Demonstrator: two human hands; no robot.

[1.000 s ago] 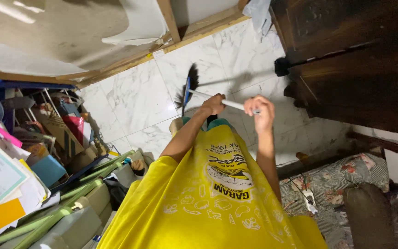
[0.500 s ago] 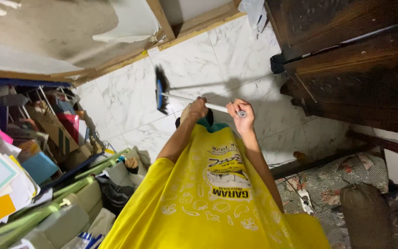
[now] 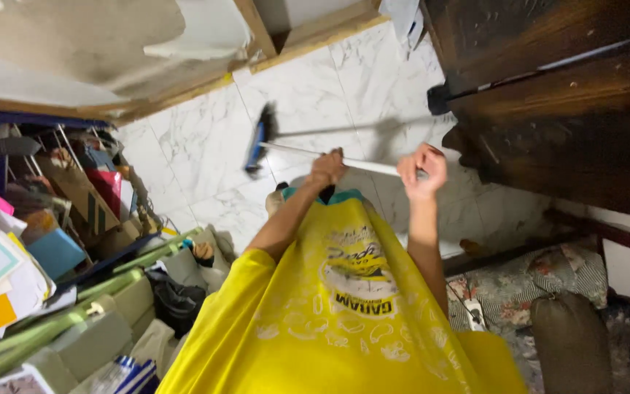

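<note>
While each hand grips its handle, left hand (image 3: 327,168), right hand (image 3: 421,171), the broom (image 3: 258,142) meets the floor (image 3: 205,146).

both arms reach forward, elbows bent; the left hand (image 3: 327,168) is curled in a fist ahead; the right hand (image 3: 421,171) is clenched, held slightly higher

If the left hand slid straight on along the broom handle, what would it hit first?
Probably the blue-and-black broom head: the left hand grips the white handle, which runs bare from it to the head on the marble floor.
</note>
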